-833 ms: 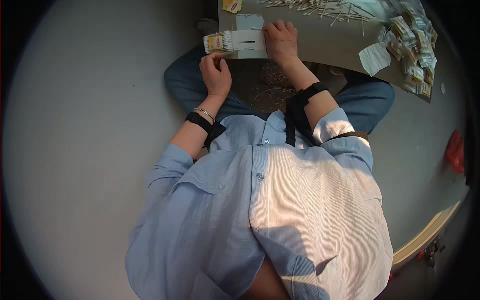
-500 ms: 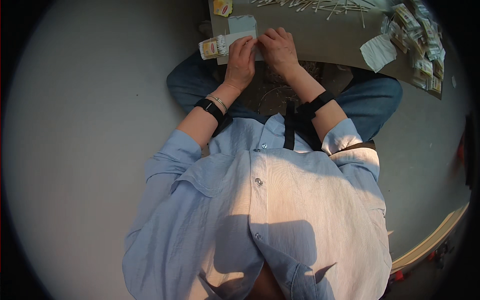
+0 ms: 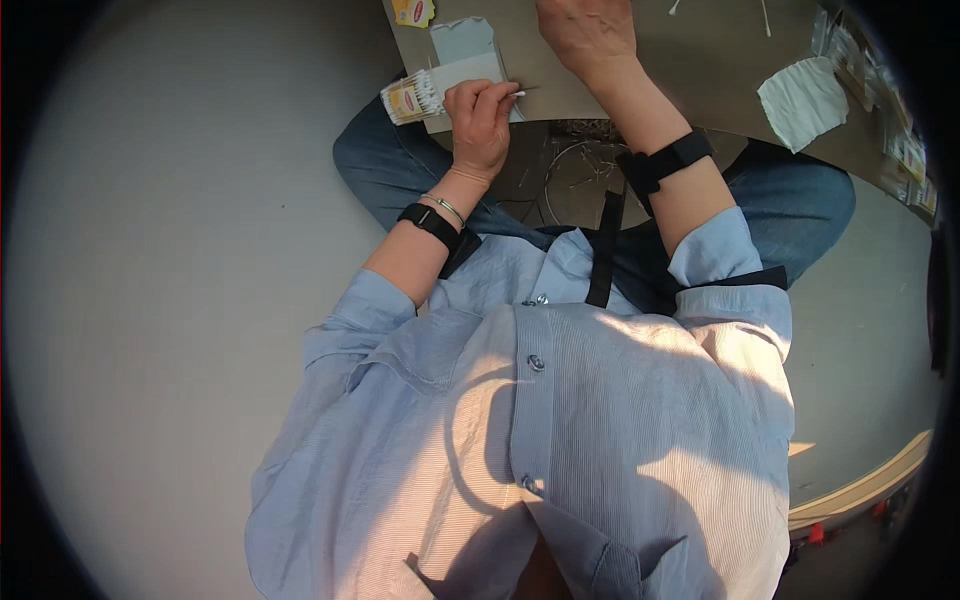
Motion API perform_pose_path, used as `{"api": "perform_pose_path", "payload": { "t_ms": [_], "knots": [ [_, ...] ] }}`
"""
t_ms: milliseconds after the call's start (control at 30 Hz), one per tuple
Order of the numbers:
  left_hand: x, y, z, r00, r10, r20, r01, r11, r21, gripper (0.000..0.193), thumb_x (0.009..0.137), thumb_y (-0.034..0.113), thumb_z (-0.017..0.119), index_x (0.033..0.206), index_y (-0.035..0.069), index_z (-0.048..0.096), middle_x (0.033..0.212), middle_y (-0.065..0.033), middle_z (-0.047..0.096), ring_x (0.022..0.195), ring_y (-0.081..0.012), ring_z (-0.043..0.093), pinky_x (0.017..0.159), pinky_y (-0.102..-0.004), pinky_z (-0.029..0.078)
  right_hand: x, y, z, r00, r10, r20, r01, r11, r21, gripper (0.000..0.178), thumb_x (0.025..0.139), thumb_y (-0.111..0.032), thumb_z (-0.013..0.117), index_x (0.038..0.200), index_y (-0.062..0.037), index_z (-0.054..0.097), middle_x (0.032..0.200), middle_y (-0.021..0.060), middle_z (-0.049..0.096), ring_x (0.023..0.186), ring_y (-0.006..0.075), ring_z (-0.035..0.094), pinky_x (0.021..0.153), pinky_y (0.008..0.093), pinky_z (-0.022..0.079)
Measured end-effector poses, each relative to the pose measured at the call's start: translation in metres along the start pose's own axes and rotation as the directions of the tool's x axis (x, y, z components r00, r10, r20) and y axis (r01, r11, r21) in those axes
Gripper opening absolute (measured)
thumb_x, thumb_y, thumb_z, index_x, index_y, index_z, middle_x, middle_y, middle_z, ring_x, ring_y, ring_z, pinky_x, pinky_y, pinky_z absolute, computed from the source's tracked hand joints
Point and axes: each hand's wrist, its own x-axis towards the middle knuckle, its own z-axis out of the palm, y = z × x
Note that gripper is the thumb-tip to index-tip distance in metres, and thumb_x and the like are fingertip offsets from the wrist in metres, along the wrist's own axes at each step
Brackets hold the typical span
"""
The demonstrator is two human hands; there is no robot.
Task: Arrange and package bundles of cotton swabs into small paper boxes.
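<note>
My left hand (image 3: 482, 125) is at the table's near left edge, its fingertips pinched on a cotton swab (image 3: 519, 94) whose white tip sticks out to the right. Just left of that hand lies a packet of cotton swabs (image 3: 408, 98) with a yellow and white label, its white tips facing right. A pale rectangular sheet or pad (image 3: 470, 68) lies under and beyond the left fingers. My right hand (image 3: 592, 35) is over the table at the top edge of the view. Its fingers are mostly cut off by that edge, so what they hold does not show.
Loose cotton swabs (image 3: 766, 18) lie at the far side of the table (image 3: 690, 90). A crumpled white tissue (image 3: 804, 104) and several clear packets (image 3: 905, 150) are on the right. A yellow label card (image 3: 413, 11) lies far left. Below the table edge are scattered swabs in a bin-like holder.
My right hand has left the left hand's side and moved away, up and to the right. The left hand stays by the packet, a swab now showing in its fingers. The view has shifted slightly.
</note>
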Motion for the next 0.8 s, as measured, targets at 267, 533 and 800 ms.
{"api": "perform_pose_path", "payload": {
  "t_ms": [267,533,800],
  "knots": [
    [0.000,0.002,-0.001,0.999,-0.041,0.015,0.041,0.999,-0.012,0.023,0.076,0.007,0.070,0.097,0.011,0.065,0.091,-0.0057,0.051,0.088,-0.0255,0.048,0.080,-0.0344,0.040,0.002,-0.003,-0.009,0.996,0.033,0.088,-0.036,0.999,0.028,0.038,0.078,-0.012,0.055,0.114,-0.0040,0.056,0.122,0.0107,0.047,0.114,0.0279,0.041,0.093,0.0395,0.033],
    [0.004,0.001,-0.005,0.997,-0.073,0.030,0.075,0.995,-0.064,0.022,0.073,0.006,0.071,0.093,0.011,0.065,0.089,-0.0058,0.052,0.086,-0.0257,0.048,0.078,-0.0346,0.040,-0.031,-0.030,-0.005,0.986,-0.009,0.164,-0.025,0.979,0.203,0.037,0.073,-0.009,0.058,0.110,-0.0092,0.060,0.114,0.0051,0.052,0.103,0.0253,0.051,0.084,0.0374,0.043],
    [0.010,0.004,-0.004,0.999,-0.030,-0.046,0.023,0.990,-0.140,0.022,0.066,-0.002,0.069,0.086,0.007,0.063,0.085,-0.0068,0.056,0.083,-0.0287,0.052,0.075,-0.0362,0.043,-0.038,-0.038,-0.005,0.963,-0.207,0.172,0.144,0.937,0.317,0.037,0.066,-0.009,0.063,0.103,-0.0081,0.060,0.099,0.0060,0.057,0.092,0.0235,0.054,0.079,0.0340,0.045]
  ]
}}
